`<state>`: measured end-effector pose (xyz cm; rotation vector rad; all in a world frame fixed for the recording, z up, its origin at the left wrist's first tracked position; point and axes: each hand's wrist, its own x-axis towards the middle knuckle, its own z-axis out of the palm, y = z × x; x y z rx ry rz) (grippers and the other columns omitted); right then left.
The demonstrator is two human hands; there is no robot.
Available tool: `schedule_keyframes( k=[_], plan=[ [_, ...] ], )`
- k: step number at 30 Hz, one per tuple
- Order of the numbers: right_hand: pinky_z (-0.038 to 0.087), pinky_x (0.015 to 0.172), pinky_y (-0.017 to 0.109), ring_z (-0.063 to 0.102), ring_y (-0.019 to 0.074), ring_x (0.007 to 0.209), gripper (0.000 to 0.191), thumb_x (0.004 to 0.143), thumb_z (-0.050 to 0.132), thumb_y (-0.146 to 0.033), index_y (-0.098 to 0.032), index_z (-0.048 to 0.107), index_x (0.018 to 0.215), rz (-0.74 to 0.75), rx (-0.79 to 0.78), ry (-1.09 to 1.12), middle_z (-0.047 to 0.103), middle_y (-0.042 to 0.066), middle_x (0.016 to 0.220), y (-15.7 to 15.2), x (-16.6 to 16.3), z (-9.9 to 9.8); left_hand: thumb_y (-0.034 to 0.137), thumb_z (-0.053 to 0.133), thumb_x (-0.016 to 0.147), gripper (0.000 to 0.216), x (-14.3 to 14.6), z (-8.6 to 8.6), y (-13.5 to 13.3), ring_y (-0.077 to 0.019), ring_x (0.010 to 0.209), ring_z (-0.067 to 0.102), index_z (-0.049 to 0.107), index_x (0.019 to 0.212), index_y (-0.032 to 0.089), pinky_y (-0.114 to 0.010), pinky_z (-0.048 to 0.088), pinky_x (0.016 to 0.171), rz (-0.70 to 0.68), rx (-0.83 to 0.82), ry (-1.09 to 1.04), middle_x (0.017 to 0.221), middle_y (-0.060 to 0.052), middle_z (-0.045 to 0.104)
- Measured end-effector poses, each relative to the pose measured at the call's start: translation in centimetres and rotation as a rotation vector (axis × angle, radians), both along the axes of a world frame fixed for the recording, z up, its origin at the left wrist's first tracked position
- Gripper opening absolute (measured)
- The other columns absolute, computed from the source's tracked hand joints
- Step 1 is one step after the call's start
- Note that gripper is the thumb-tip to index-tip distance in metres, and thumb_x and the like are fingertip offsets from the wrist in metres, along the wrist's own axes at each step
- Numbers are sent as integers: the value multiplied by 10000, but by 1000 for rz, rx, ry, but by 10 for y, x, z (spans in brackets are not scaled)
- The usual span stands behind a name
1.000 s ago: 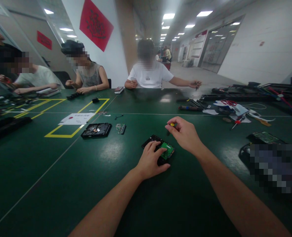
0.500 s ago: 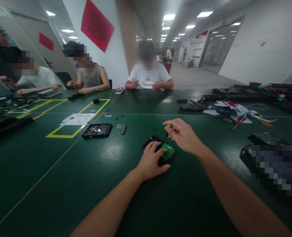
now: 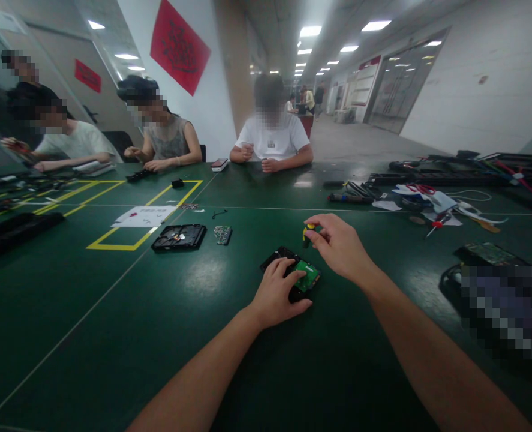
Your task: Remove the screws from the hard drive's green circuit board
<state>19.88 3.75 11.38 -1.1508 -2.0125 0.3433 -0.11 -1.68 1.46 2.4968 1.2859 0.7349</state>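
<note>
A black hard drive (image 3: 278,258) with a green circuit board (image 3: 307,276) on top lies on the green table (image 3: 113,336). My left hand (image 3: 276,292) presses down on it, fingers curled over its top and thumb along its near edge. My right hand (image 3: 340,246) hovers just behind the drive, fingers pinched on the yellow-and-black handle of a small screwdriver (image 3: 307,232) that stands above the drive's far end.
An opened drive (image 3: 179,236) and a loose circuit board (image 3: 223,234) lie to the left by a yellow-taped box and a white paper (image 3: 143,215). Tools and cables (image 3: 427,201) crowd the right side. Three people sit across the table.
My right hand has shifted slightly with the screwdriver, staying over the drive. The person opposite has drawn an outstretched arm back and brought both hands together.
</note>
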Motion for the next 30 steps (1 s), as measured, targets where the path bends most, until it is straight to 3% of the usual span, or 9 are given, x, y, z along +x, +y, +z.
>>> schedule_keyframes(
  k=[4,9,11,13,16,19,23,26,30],
  plan=[
    [534,723,338,662,140,690,274,995,515,-234,-237,641,1238,91,-64,34,690,75,1129,0,-1,-2,521,807,783,680,0,-5,2,-388,1445,378,622,1387,268,-589,342,1198,7,19,0,1537,-120,461],
    [504,722,367,644,209,765,175,938,656,-359,-201,629,1008,-133,95,-110,670,89,985,-2,-3,-1,520,809,780,675,0,-6,2,-394,1444,378,625,1382,275,-601,337,1198,7,18,0,1540,-113,460],
    [496,728,367,639,218,783,170,928,668,-357,-204,618,982,-155,124,-144,665,93,984,-2,-4,0,510,810,785,670,0,-5,1,-397,1447,374,621,1383,276,-609,336,1196,5,13,-1,1545,-113,457],
    [496,745,356,645,208,790,160,943,635,-291,-208,616,1079,-102,102,-124,678,89,1022,-2,-3,-1,504,809,790,665,0,-4,1,-399,1447,374,616,1386,279,-615,340,1191,4,10,1,1548,-113,455],
    [501,782,340,653,174,768,296,966,560,-187,-223,571,1259,2,43,-71,690,76,1105,-1,-2,-2,501,816,785,675,0,-4,1,-398,1446,376,611,1388,280,-612,338,1192,4,13,3,1548,-112,456],
    [493,805,332,651,164,784,276,964,554,-160,-239,590,1226,52,41,-87,678,68,1161,-1,-1,1,508,813,786,680,0,-5,1,-396,1450,372,607,1393,282,-610,332,1196,7,8,11,1552,-110,451],
    [474,775,340,625,205,826,139,961,644,-315,-233,618,1071,-48,108,-158,667,74,1052,-3,-1,3,510,805,791,668,0,-4,0,-397,1453,367,612,1385,276,-607,325,1201,9,6,12,1554,-115,448],
    [467,762,355,601,215,795,261,960,646,-484,-226,630,989,-163,142,-173,644,80,990,-3,-2,1,512,806,789,668,-1,-2,0,-401,1461,355,616,1384,274,-610,325,1202,5,-1,2,1553,-116,448],
    [481,778,359,619,211,814,240,981,621,-453,-229,691,1030,-128,132,-109,665,87,1035,-1,-3,0,511,817,783,672,-1,-4,1,-400,1460,358,614,1388,298,-624,320,1202,4,-11,-6,1555,-100,449]
  ],
)
